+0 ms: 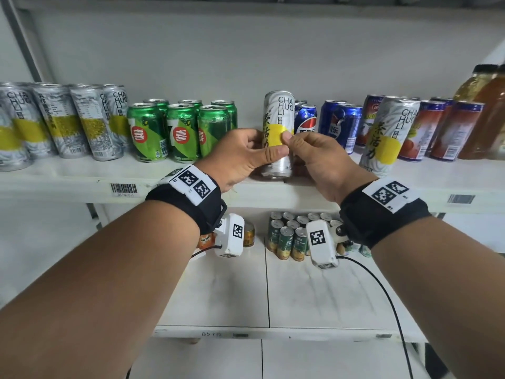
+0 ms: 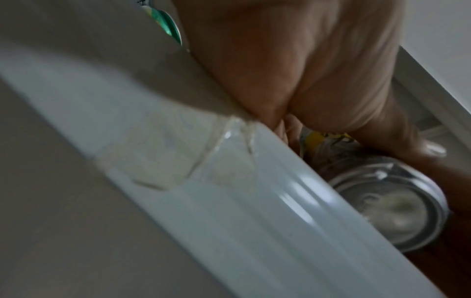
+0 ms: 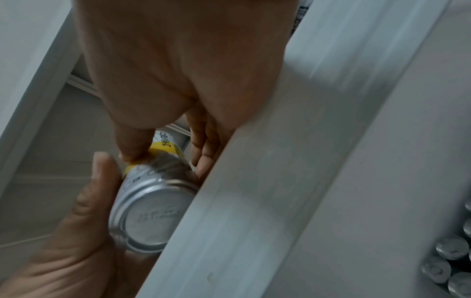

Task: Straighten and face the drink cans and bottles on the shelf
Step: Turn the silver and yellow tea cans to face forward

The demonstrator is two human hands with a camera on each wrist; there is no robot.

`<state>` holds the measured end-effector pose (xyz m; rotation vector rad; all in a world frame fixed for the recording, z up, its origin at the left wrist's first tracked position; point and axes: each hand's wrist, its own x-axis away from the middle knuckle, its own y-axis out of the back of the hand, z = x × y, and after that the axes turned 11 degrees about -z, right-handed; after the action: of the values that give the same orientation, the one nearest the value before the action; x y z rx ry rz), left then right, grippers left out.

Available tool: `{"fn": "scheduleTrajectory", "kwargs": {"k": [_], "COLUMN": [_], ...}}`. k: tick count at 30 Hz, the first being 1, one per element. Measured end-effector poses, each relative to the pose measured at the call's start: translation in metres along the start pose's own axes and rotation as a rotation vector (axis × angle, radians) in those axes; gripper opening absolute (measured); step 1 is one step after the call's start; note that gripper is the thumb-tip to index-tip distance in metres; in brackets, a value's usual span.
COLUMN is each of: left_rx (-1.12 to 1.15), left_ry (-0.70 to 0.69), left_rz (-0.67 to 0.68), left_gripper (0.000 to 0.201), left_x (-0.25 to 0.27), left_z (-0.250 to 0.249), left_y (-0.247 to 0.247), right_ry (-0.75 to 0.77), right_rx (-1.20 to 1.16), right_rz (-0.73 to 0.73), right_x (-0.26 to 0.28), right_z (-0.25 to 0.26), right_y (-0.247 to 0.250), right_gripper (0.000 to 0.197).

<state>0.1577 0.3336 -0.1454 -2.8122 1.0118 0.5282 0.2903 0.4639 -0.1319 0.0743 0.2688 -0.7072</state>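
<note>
Both your left hand (image 1: 240,157) and right hand (image 1: 322,162) grip the can (image 1: 278,110); tilting toward 6 o'clock, it could slip off the shelf (image 1: 82,179).

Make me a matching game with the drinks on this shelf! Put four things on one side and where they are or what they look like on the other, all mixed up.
Things:
1. held tall can
2. green cans
3. blue cans
4. bottles

Descriptions:
A. far right end of the shelf
B. gripped by both hands, the left hand and the right hand
C. just left of the hands
D. just right of the held can

Pairs: 1-B, 2-C, 3-D, 4-A
</note>
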Motion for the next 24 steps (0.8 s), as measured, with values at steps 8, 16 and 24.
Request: {"fn": "scheduleTrajectory", "kwargs": {"k": [8, 16, 24], "left_rx": [-0.011, -0.005, -0.02], "left_ry": [0.056, 0.032, 0.057], "left_rz": [-0.004, -0.059, -0.032], "left_gripper": [0.033, 0.045, 0.035], "left_x": [-0.006, -0.001, 0.001], "left_z": [-0.001, -0.005, -0.008], "left_y": [-0.002, -0.001, 0.001], "right_ry": [0.013, 0.066, 0.077], "right_rx": [0.013, 0.086, 0.125], "right_rz": [0.028, 0.222, 0.344], "right_x": [-0.01, -0.012, -0.009], "right_z": [-0.01, -0.013, -0.009], "right_y": [0.007, 0.01, 0.016], "right_gripper": [0.031, 0.041, 0.056]}}
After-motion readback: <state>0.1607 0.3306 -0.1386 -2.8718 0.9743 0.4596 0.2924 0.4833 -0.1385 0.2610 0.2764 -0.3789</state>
